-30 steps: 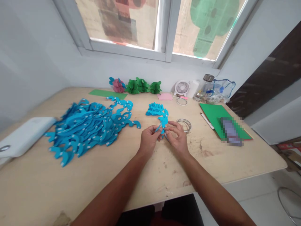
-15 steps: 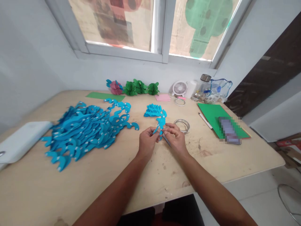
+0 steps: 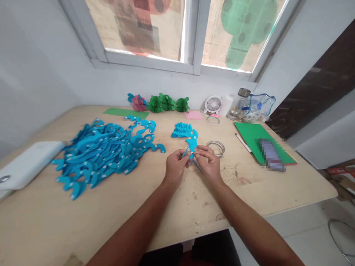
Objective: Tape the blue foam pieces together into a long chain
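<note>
At mid-table a strip of blue paper pieces point(image 3: 192, 142) runs down from a small pleated blue stack point(image 3: 182, 130) to my fingertips. My left hand point(image 3: 175, 166) pinches its lower end from the left. From the right, my right hand point(image 3: 208, 164) has its fingers closed on the same paper, close to the left fingertips. A thin grey stick-like tool point(image 3: 198, 166) lies along the underside of my right hand; how it is held is partly hidden. Left of my hands spreads a large heap of blue curved paper pieces point(image 3: 102, 151) with small white squares.
Wire rings point(image 3: 216, 148) lie just beyond my right hand. A green sheet point(image 3: 249, 135) with a phone point(image 3: 271, 155) and a white pen point(image 3: 243, 143) is at right. Along the wall stand green paper shapes point(image 3: 166, 102), a fan point(image 3: 213, 105) and a bottle point(image 3: 239, 105). A white case point(image 3: 30, 162) sits left.
The whole view has shifted slightly. Both hands remain at the strip's lower end, and the right fingers have drawn in a little closer to the paper.
</note>
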The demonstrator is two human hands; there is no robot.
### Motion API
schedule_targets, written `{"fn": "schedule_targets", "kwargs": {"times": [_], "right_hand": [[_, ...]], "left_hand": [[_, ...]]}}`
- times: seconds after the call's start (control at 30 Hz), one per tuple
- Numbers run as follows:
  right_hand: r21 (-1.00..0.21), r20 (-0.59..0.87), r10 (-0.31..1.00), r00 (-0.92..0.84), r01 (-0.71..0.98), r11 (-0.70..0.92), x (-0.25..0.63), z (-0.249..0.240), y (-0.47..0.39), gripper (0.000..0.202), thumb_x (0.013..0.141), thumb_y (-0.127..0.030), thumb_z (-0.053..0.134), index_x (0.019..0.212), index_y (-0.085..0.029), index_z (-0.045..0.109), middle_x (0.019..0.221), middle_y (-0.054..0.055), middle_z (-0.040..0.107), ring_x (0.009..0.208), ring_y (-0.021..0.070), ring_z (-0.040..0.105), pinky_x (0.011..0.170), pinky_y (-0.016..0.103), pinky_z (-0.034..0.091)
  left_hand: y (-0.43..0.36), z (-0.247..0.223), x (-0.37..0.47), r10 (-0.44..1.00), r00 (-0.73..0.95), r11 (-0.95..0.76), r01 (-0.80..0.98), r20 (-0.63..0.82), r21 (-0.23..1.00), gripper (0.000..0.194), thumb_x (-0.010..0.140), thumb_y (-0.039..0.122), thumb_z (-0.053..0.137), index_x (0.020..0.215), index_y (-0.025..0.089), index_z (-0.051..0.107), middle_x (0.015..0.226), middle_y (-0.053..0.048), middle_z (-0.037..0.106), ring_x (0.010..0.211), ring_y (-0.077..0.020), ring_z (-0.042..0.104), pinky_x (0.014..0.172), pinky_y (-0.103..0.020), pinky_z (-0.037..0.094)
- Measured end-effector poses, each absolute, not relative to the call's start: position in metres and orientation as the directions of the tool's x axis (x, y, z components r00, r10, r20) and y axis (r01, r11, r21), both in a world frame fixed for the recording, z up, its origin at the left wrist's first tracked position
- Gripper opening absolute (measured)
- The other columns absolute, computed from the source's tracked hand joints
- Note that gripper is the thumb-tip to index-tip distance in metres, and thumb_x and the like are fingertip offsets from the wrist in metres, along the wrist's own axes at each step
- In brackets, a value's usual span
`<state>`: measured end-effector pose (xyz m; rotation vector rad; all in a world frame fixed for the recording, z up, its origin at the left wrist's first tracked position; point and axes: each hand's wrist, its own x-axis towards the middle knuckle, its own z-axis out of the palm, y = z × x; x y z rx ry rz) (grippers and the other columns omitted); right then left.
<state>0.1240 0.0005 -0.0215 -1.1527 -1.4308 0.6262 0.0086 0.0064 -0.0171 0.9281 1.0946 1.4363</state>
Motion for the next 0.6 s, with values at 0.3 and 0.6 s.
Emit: {"fn": "schedule_targets", "kwargs": {"times": [0.3,0.6], "right_hand": [[-0.913,0.389,0.898,0.207,0.219,0.346,0.1301,-0.0219,0.0048,0.011,0.074,-0.026,0.060,0.072,-0.022,0.070,0.098,0.007,0.064,0.098,0.0216,0.057,0.090,0.040,0.040],[-0.921,0.354,0.923,0.150,0.229,0.315,0.1282,-0.0222,0.0039,0.009,0.071,-0.028,0.062,0.070,-0.023,0.069,0.100,0.006,0.064,0.099,0.0220,0.057,0.089,0.039,0.040]], "left_hand": [[0.0086,-0.0154,0.0037,0.974,-0.220,-0.018,-0.302,-0.051,0.953,0.015,0.064,0.028,0.066,0.062,0.014,0.061,0.042,0.004,0.050,0.040,-0.0075,0.044,0.042,-0.020,0.033],[0.0027,-0.0138,0.0080,0.982,-0.181,-0.093,-0.224,0.052,0.970,0.016,0.066,0.030,0.066,0.063,0.014,0.062,0.045,0.004,0.051,0.042,-0.0073,0.043,0.044,-0.020,0.035]]}}
